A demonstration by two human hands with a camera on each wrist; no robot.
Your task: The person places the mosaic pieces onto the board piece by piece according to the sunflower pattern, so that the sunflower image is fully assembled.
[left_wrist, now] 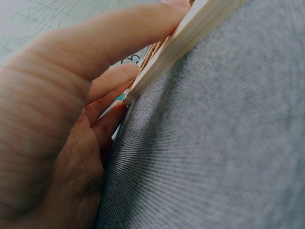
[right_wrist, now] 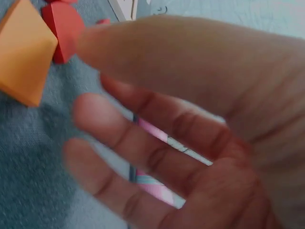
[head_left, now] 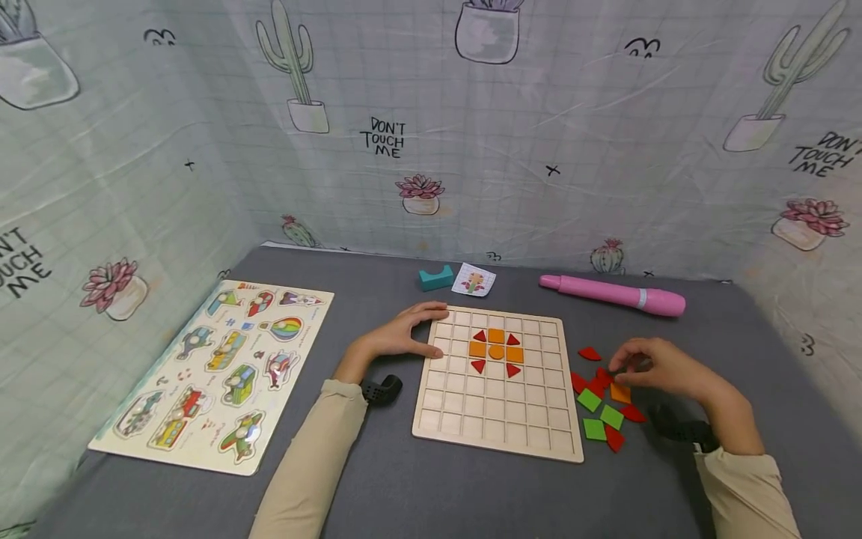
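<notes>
Wooden grid board (head_left: 498, 419) is steadied at its upper left corner by the left hand (head_left: 404, 335), whose fingers lie relaxed along the edge and clamp nothing; on the board four orange pieces (head_left: 496, 336) and four red triangles (head_left: 480, 336) are set around an orange centre piece. Loose tiles lie on the grey tabletop (head_left: 471, 494) just right of the board: three green squares (head_left: 589, 400), one orange square (head_left: 620, 393) and several red pieces (head_left: 590, 353); the right hand (head_left: 656, 367) is held over them, fingers slightly apart and gripping nothing, beside the orange square. One pink pen (head_left: 613, 293), one teal block (head_left: 436, 278), one small card (head_left: 474, 281) and one vehicle puzzle (head_left: 218, 370) are also seen.
</notes>
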